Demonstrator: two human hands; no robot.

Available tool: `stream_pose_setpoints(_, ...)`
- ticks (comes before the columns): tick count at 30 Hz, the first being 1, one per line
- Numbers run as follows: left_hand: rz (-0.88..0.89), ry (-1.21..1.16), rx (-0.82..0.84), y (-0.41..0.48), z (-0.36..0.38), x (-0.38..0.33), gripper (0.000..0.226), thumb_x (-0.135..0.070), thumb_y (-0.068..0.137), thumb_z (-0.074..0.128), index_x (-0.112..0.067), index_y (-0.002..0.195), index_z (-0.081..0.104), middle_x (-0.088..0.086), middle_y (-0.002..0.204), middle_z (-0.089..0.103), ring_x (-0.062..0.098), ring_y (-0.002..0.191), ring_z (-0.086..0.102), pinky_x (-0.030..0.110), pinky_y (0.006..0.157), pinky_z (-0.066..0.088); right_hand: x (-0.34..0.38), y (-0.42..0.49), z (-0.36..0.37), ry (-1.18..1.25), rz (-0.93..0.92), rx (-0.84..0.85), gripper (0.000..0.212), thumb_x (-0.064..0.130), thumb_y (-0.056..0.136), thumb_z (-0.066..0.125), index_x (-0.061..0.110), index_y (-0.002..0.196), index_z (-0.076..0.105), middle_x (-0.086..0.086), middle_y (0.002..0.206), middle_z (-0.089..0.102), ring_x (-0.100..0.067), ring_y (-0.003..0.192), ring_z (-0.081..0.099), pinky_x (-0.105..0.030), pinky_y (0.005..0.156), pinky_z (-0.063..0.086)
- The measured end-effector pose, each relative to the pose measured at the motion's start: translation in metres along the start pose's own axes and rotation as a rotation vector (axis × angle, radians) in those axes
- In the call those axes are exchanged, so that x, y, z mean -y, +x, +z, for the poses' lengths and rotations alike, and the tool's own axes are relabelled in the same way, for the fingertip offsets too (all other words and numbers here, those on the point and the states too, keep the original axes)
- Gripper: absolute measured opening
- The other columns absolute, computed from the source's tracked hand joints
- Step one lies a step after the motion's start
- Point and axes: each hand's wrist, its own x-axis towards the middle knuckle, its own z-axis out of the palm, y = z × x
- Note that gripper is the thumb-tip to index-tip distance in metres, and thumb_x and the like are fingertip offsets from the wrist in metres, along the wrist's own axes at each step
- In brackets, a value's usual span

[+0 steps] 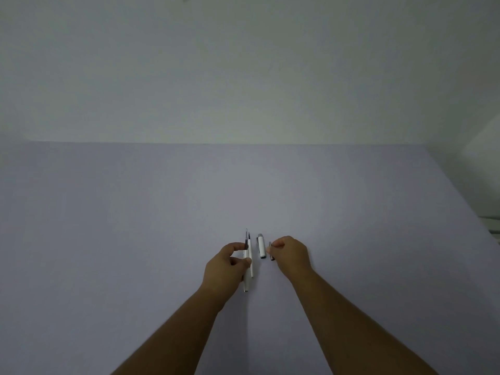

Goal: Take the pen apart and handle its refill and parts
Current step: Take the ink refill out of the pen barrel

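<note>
My left hand (226,266) pinches a white pen barrel (246,283) with a dark refill (246,237) sticking out of its far end. A second white pen (250,259) lies right beside it on the table. A white pen cap (261,246) with a grey end rests on the surface between my hands. My right hand (290,255) pinches a small dark pen part (271,251), possibly the tip section, just right of the cap.
The pale lilac table (135,226) extends wide on all sides, meeting a plain wall at the back. Its right edge runs diagonally at the far right, with a pale object (493,226) beyond it.
</note>
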Motion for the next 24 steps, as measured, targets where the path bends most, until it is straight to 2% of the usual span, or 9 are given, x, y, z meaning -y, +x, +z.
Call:
stream_pose_setpoints(4, 0.003, -0.009, 0.004, -0.001, 0.000, -0.002, 0.025, -0.018, 0.085, 0.062, -0.033, 0.105, 0.061, 0.007, 0.082, 0.071, 0.021, 0.076, 0.067, 0.038, 0.081, 0.059, 0.002, -0.002, -0.005, -0.032, -0.021, -0.017, 0.025, 0.024, 0.088, 0.057, 0.002, 0.087, 0.069, -0.014, 0.086, 0.071, -0.020, 0.069, 0.056, -0.024, 0.056, 0.043)
stream_pose_setpoints(6, 0.013, -0.014, 0.006, -0.002, 0.001, -0.007, 0.024, -0.019, 0.085, 0.062, -0.034, 0.104, 0.061, 0.006, 0.082, 0.071, 0.022, 0.077, 0.068, 0.039, 0.083, 0.058, 0.008, -0.006, -0.014, 0.112, -0.032, -0.055, 0.019, 0.024, 0.087, 0.056, 0.009, 0.083, 0.067, -0.004, 0.078, 0.066, -0.015, 0.069, 0.053, -0.015, 0.052, 0.038)
stream_pose_setpoints(7, 0.019, -0.011, 0.006, -0.002, 0.002, -0.009, 0.024, -0.019, 0.085, 0.062, -0.034, 0.104, 0.061, 0.005, 0.082, 0.071, 0.023, 0.078, 0.068, 0.040, 0.083, 0.058, 0.012, -0.008, -0.018, 0.247, -0.033, -0.048, 0.015, 0.025, 0.087, 0.058, 0.014, 0.079, 0.065, 0.001, 0.074, 0.062, -0.014, 0.069, 0.053, -0.015, 0.054, 0.039)
stream_pose_setpoints(9, 0.026, -0.002, 0.003, -0.001, 0.003, -0.013, 0.024, -0.020, 0.086, 0.062, -0.033, 0.106, 0.060, 0.003, 0.082, 0.071, 0.022, 0.079, 0.068, 0.039, 0.083, 0.058, 0.022, -0.013, -0.025, 0.447, -0.043, 0.057, 0.014, 0.027, 0.083, 0.063, 0.021, 0.071, 0.065, 0.007, 0.069, 0.060, -0.011, 0.064, 0.052, -0.019, 0.057, 0.042)
stream_pose_setpoints(10, 0.029, 0.005, 0.000, 0.000, 0.004, -0.015, 0.025, -0.020, 0.086, 0.062, -0.032, 0.109, 0.060, 0.003, 0.083, 0.071, 0.021, 0.080, 0.068, 0.038, 0.083, 0.058, 0.027, -0.016, -0.027, 0.471, -0.053, 0.134, 0.013, 0.029, 0.082, 0.065, 0.024, 0.070, 0.066, 0.009, 0.069, 0.062, -0.008, 0.063, 0.052, -0.020, 0.059, 0.042)
stream_pose_setpoints(12, 0.046, 0.026, -0.004, 0.000, 0.005, -0.018, 0.027, -0.020, 0.086, 0.062, -0.029, 0.112, 0.060, 0.003, 0.084, 0.071, 0.021, 0.080, 0.068, 0.037, 0.082, 0.058, 0.035, -0.020, -0.027, 0.444, -0.088, 0.246, 0.009, 0.027, 0.081, 0.066, 0.026, 0.072, 0.068, 0.011, 0.072, 0.064, -0.004, 0.065, 0.054, -0.020, 0.060, 0.041)
stream_pose_setpoints(14, 0.073, 0.052, -0.007, -0.001, 0.007, -0.023, 0.028, -0.018, 0.086, 0.062, -0.027, 0.112, 0.060, 0.003, 0.085, 0.071, 0.022, 0.081, 0.068, 0.037, 0.082, 0.058, 0.042, -0.021, -0.029, 0.414, -0.135, 0.261, 0.010, 0.022, 0.081, 0.066, 0.027, 0.072, 0.069, 0.011, 0.074, 0.066, -0.004, 0.070, 0.056, -0.018, 0.061, 0.040)
stream_pose_setpoints(19, 0.101, 0.080, 0.008, 0.000, 0.010, -0.032, 0.026, -0.021, 0.086, 0.063, -0.025, 0.112, 0.062, 0.003, 0.087, 0.070, 0.020, 0.082, 0.067, 0.034, 0.083, 0.057, 0.054, -0.014, -0.040, 0.465, -0.141, 0.207, 0.010, 0.021, 0.081, 0.065, 0.027, 0.073, 0.068, 0.008, 0.074, 0.065, -0.006, 0.069, 0.056, -0.020, 0.063, 0.042)
stream_pose_setpoints(24, 0.086, 0.096, 0.019, 0.002, 0.010, -0.026, 0.025, -0.021, 0.084, 0.065, -0.027, 0.108, 0.064, 0.001, 0.080, 0.069, 0.021, 0.079, 0.066, 0.036, 0.082, 0.057, 0.060, 0.008, -0.059, 0.807, -0.006, -0.032, 0.011, 0.018, 0.084, 0.057, 0.018, 0.076, 0.065, 0.001, 0.073, 0.064, -0.008, 0.062, 0.055, -0.021, 0.054, 0.046)
